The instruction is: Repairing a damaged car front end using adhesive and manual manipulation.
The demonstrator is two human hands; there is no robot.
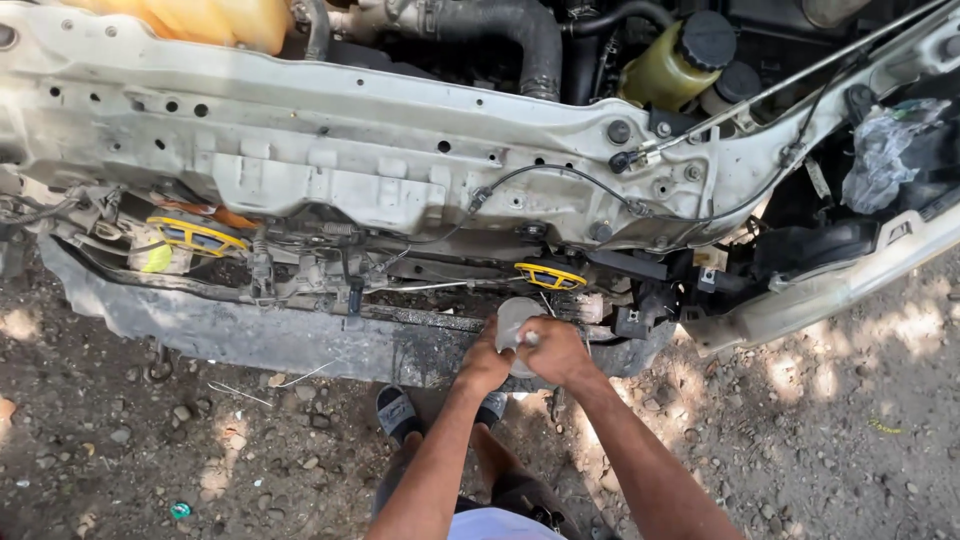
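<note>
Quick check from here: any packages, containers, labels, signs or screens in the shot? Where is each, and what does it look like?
Small clear plastic container: held in both hands, left hand and right hand, below the car's front crossmember; rounded, translucent.
Yellow-green fluid reservoir with black round cap: top right in the engine bay.
Orange translucent tank: top left edge.
Crumpled grey plastic bag: far right.
Small pale tag: under the right bracket; rectangular.
No signs or screens.

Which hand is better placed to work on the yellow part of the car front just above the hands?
Probably the right hand. It holds a small metal tool and sits just below the yellow part. The left hand grips the clear container.
</note>
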